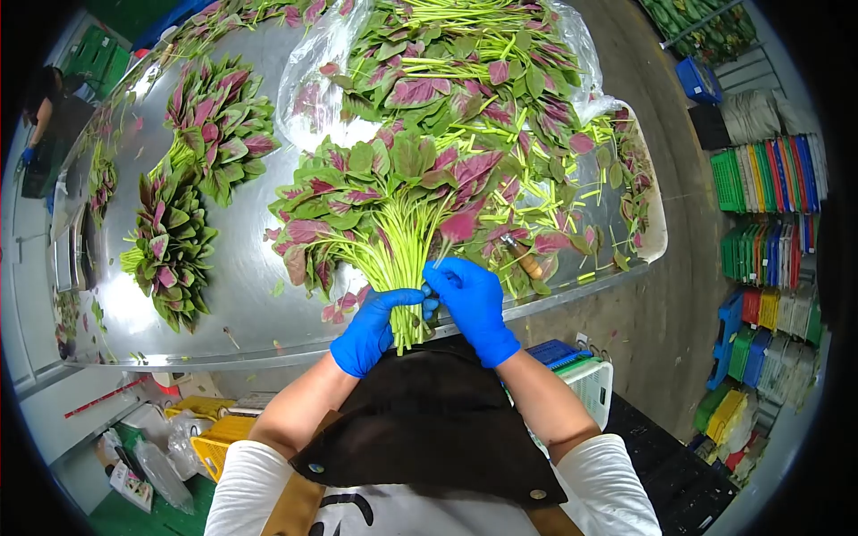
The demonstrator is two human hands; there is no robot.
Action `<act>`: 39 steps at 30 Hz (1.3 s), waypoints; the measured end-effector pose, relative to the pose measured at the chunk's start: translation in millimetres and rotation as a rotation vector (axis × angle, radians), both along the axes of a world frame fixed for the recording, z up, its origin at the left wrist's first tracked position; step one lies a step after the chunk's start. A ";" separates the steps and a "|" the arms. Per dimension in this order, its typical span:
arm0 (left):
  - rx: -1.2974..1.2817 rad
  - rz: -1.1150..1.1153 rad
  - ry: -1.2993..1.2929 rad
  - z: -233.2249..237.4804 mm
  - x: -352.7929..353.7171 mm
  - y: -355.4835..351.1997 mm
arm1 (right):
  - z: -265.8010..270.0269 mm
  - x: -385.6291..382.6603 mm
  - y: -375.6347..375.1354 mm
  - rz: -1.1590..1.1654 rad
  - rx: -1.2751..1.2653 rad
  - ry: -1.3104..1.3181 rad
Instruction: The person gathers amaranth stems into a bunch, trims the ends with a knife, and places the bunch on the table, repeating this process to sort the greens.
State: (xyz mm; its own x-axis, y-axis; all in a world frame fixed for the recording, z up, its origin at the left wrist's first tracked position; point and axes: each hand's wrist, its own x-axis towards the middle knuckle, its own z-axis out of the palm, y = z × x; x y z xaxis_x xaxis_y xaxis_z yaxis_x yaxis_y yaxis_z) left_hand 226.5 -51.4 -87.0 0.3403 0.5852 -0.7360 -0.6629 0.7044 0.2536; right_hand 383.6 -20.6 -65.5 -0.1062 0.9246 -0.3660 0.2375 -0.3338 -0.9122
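My left hand (368,330), in a blue glove, is closed round the stems of a large bunch of red and green leafy greens (393,232), held upright over the table's front edge. At the bunch's right side, my right hand (469,304), also gloved in blue, pinches a single leaf (458,227) by its stem. Two smaller bunches lie to the left, an upper one (219,129) and a lower one (170,246). A knife with a wooden handle (525,259) lies among leaves to the right.
A large leafy pile (465,71) on clear plastic (313,76) covers the back of the metal table (241,304). Cut stems and leaves are scattered on the right. Stacked crates (769,179) stand far right. A person's arm (40,121) shows far left.
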 end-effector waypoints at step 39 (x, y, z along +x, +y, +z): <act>0.054 0.013 -0.061 -7.3 -8.7 -11.1 | -0.2 -39.3 43.8 0.249 0.436 -0.399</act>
State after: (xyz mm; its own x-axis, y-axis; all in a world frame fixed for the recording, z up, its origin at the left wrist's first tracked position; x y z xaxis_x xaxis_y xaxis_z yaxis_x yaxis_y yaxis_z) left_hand 217.9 -62.4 -94.4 0.3756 0.6279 -0.6817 -0.6874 0.6821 0.2495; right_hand 344.3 23.2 -65.7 -0.2704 0.9626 -0.0180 0.6092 0.1566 -0.7774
